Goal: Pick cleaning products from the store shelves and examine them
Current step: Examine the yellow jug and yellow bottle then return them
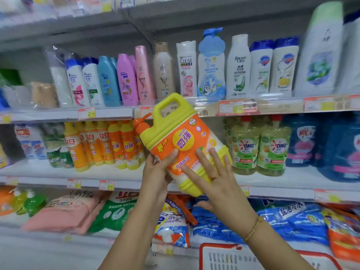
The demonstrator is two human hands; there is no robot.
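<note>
A large yellow detergent jug (175, 131) with an orange label, a top handle and an orange cap is held tilted to the left in front of the middle shelf. My left hand (157, 170) grips its lower left side from beneath, thumb across the label. My right hand (212, 180) lies flat against the front of the label, fingers straight and spread, a ring on one finger and a bead bracelet at the wrist.
Shampoo bottles (187, 69) line the upper shelf. Orange dish-soap bottles (101, 145), green OMO bottles (259, 149) and blue jugs (342, 151) stand on the middle shelf. Refill bags (115, 211) lie below. A red-rimmed shopping basket (229, 256) sits at the bottom right.
</note>
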